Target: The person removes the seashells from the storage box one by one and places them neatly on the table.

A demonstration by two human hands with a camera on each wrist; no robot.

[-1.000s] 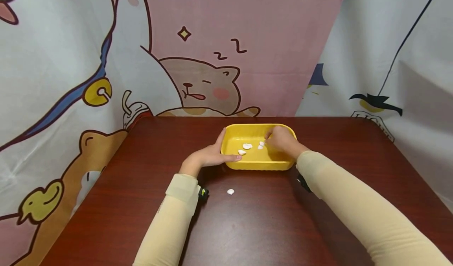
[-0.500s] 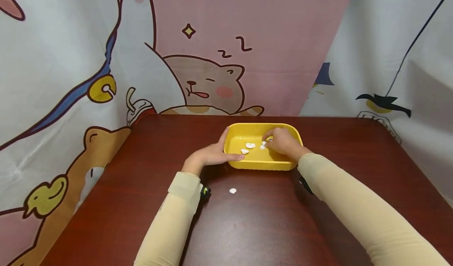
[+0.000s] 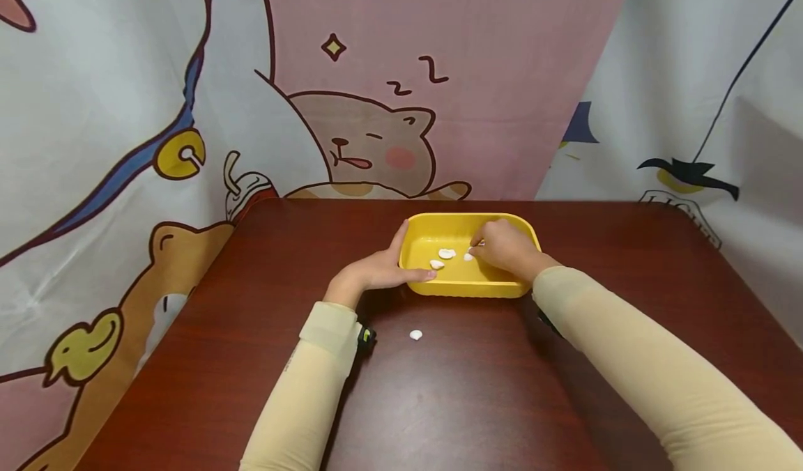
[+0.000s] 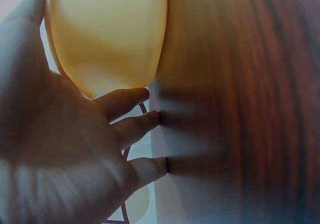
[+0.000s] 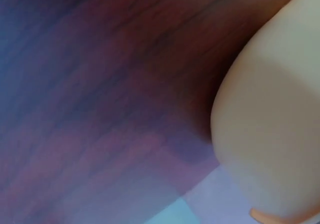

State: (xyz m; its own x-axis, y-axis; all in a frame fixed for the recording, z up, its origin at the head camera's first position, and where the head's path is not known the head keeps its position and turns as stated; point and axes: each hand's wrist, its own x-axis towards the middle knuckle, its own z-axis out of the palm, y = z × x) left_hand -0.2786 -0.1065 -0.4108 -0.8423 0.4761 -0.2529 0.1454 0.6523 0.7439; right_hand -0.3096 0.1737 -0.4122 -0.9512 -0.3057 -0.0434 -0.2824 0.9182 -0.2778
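A yellow plastic tray (image 3: 470, 288) stands near the table's far edge with several small white shells inside, among them a flat one (image 3: 447, 253) and one near the front wall (image 3: 436, 265). My left hand (image 3: 371, 270) lies against its left end, thumb along the near rim. In the left wrist view the straight fingers (image 4: 135, 129) reach down to the tabletop beside the tray. Inside the tray, my right hand (image 3: 507, 246) has its fingers bent together, pinching a small white piece mostly hidden by them. Another shell (image 3: 468, 257) lies right below those fingertips.
A single white shell (image 3: 416, 334) lies on the dark wooden table (image 3: 477, 401) in front of the tray. Behind the table hangs a cloth (image 3: 495, 95) with cartoon animals. The right wrist view holds the tray's outer wall (image 5: 270, 114) and no hand.
The right fingertips have drawn closer together over the tray floor, covering more of the shells there. The left hand keeps its place on the tray. The head view has shifted slightly.
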